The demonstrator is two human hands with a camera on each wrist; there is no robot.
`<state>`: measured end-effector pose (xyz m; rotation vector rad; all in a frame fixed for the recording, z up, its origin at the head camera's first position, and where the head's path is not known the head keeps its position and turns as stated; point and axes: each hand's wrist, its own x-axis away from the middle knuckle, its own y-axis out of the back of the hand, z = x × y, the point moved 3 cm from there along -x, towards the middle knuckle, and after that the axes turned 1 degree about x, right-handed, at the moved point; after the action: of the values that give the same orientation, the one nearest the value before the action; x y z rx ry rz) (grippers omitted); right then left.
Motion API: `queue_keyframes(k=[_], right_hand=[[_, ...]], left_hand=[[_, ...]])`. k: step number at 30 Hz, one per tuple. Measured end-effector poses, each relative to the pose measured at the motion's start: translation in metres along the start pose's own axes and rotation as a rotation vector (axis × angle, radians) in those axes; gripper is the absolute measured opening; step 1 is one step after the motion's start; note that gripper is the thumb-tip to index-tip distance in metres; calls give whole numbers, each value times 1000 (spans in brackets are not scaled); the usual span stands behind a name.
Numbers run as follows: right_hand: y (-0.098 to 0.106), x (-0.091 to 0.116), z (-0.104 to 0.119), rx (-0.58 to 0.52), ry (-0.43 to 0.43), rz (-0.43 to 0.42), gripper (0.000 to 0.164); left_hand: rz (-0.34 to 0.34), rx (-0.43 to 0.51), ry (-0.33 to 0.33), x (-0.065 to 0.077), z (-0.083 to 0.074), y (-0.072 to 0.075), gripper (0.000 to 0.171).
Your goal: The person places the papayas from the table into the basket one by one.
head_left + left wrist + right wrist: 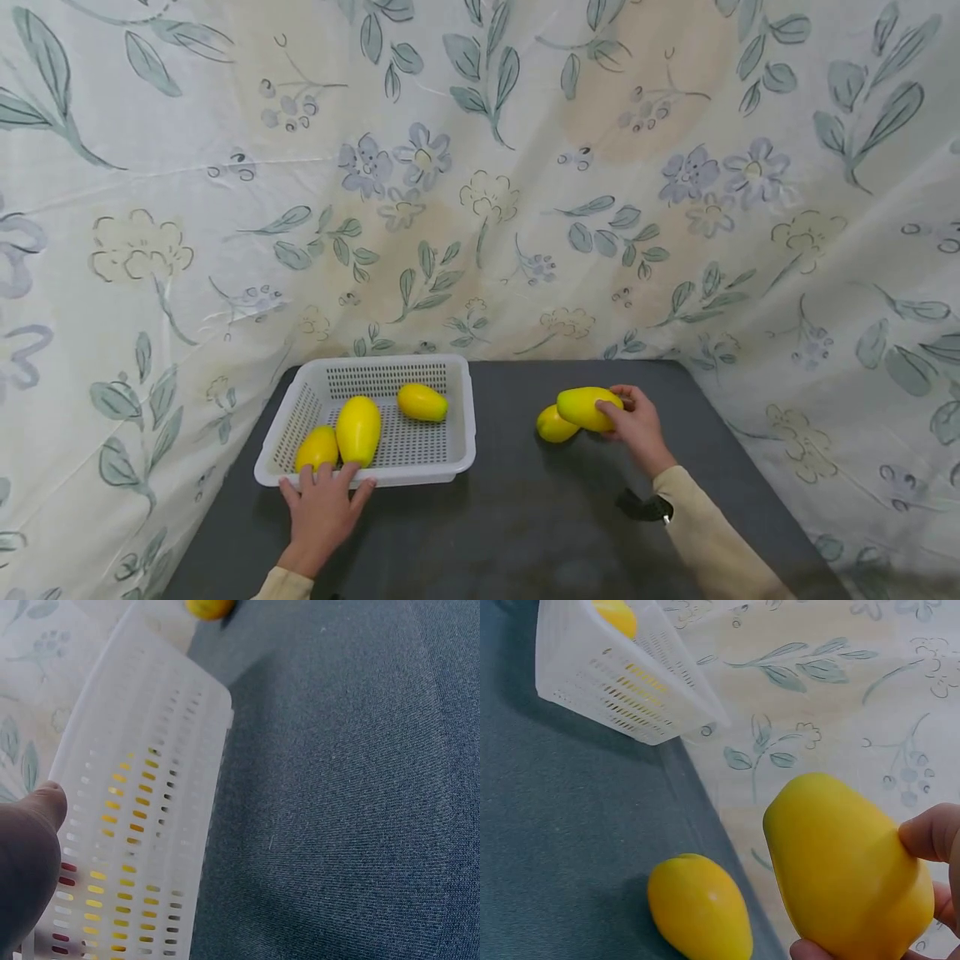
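My right hand holds a yellow mango with a greenish tip, thumb on the near side and fingers round the back. Another mango lies on the table just below and left of it, partly covered by the held one in the head view. At the left, my left hand grips the front rim of a white perforated plastic basket. Its thumb rests at the rim, and fingers show through the wall's slots. Inside the basket are a large upright-lying mango, a smaller one beside it, and one towards the right.
The dark cloth-covered table reaches back to a hanging floral curtain, which also encloses both sides. A black strap hangs at my right wrist beside a beige sleeve.
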<state>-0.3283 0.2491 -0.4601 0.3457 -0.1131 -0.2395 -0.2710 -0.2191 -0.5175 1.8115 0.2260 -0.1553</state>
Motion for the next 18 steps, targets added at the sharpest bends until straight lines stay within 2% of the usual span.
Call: queue_keyframes(k=[5,10,18], right_hand=[[4,-4,7,-3,-9,-11,55],[8,-7,18,12,16,-29,55],[5,-15,53,24,62,-28,55]], left_hand=[[-10,6,-8,0,0,0,45],[-22,10,-20,-1,-1,1,46],[13,12,-4,-2,1,1,48]])
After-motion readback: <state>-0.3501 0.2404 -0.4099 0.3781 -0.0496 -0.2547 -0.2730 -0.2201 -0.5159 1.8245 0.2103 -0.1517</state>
